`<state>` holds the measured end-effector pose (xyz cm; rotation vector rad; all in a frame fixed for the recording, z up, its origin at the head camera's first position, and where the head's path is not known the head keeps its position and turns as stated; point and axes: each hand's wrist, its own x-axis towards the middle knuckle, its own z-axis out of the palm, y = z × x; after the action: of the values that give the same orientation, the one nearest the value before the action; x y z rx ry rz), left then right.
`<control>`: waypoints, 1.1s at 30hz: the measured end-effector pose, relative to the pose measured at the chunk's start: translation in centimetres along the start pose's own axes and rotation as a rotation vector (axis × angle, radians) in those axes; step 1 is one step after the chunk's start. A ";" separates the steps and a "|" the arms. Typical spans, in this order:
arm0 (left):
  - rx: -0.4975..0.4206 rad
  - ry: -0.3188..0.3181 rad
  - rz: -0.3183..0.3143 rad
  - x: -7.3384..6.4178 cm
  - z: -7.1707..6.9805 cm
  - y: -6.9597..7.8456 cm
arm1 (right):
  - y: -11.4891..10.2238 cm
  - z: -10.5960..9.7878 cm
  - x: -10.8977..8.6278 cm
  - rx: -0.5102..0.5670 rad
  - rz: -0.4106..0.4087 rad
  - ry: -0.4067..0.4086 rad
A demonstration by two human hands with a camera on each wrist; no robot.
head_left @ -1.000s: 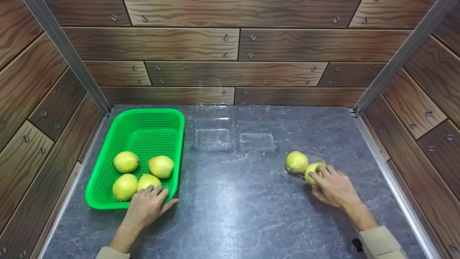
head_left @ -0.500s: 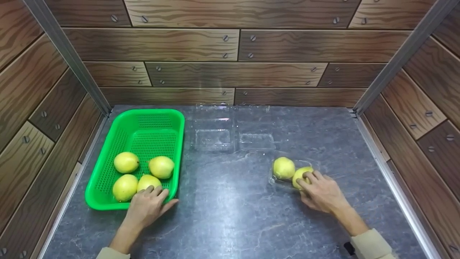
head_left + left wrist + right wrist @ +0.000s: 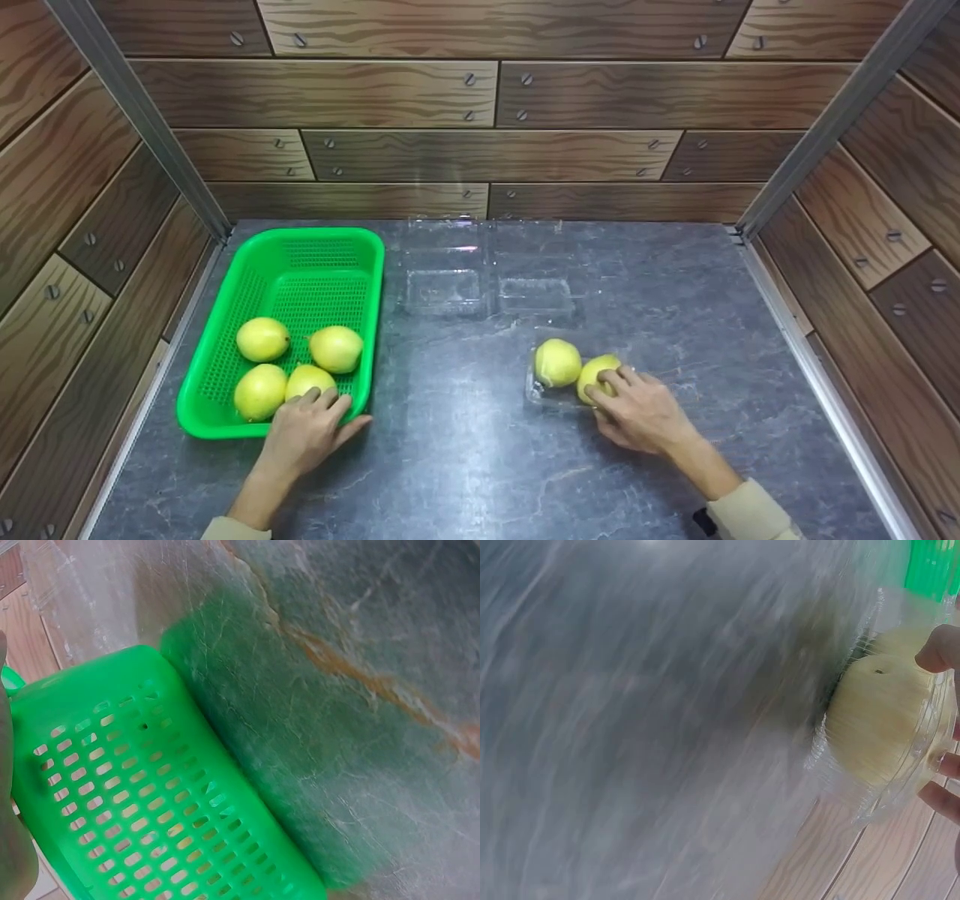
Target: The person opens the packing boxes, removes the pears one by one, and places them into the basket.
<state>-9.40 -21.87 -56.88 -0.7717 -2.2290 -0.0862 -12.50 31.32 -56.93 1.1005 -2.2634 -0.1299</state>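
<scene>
My left hand (image 3: 304, 431) curls its fingers over the near rim of a green plastic basket (image 3: 379, 300), thumb on the outside near the corner. In the basket lie several yellow pears (image 3: 262, 339), one right at my fingertips. The left wrist view shows the basket's slotted outer wall (image 3: 135, 787). On the right, my right hand (image 3: 645, 412) grips a clear plastic container (image 3: 547, 397) with two yellow pears (image 3: 557, 363) in it. Its fingers reach over the right-hand pear (image 3: 594, 379). Up close in the right wrist view, the thumb (image 3: 939, 651) overlaps a pear (image 3: 877, 720) behind the clear wall.
Two clear plastic containers, a left one (image 3: 444, 289) and a right one (image 3: 535, 294), stand side by side at the back, right of the basket. Wood-patterned walls (image 3: 495, 97) enclose the grey marbled table (image 3: 465, 465) on the back and sides.
My right hand has slid the container with its two pears to the left and a little toward me. My left hand and the basket have stayed put.
</scene>
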 end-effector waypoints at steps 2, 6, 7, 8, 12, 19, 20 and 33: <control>0.001 0.000 -0.002 0.0 0.0 0.0 | -0.5 0.0 0.5 0.005 -0.008 -0.001; 0.012 -0.002 -0.006 0.0 -0.1 0.1 | -1.6 0.1 1.3 0.015 -0.019 0.007; 0.016 -0.002 -0.007 0.0 -0.1 0.1 | -1.8 0.2 1.5 0.016 -0.021 0.007; 0.021 -0.001 -0.008 0.1 -0.1 0.1 | -2.1 0.2 1.7 0.020 -0.024 0.008; 0.029 0.009 -0.008 0.1 0.0 0.1 | -3.0 0.2 2.5 0.033 -0.036 0.015; 0.024 0.022 0.000 0.1 0.1 0.1 | -4.7 0.4 3.9 0.041 -0.052 0.036; 0.025 0.022 0.000 0.1 0.1 0.0 | -4.9 0.4 4.1 0.043 -0.054 0.037; 0.018 0.019 -0.006 0.1 0.0 0.1 | -7.6 0.6 6.4 0.049 -0.083 0.052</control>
<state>-9.43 -21.72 -56.82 -0.7514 -2.2116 -0.0765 -10.62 21.55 -56.93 1.2098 -2.1866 -0.0793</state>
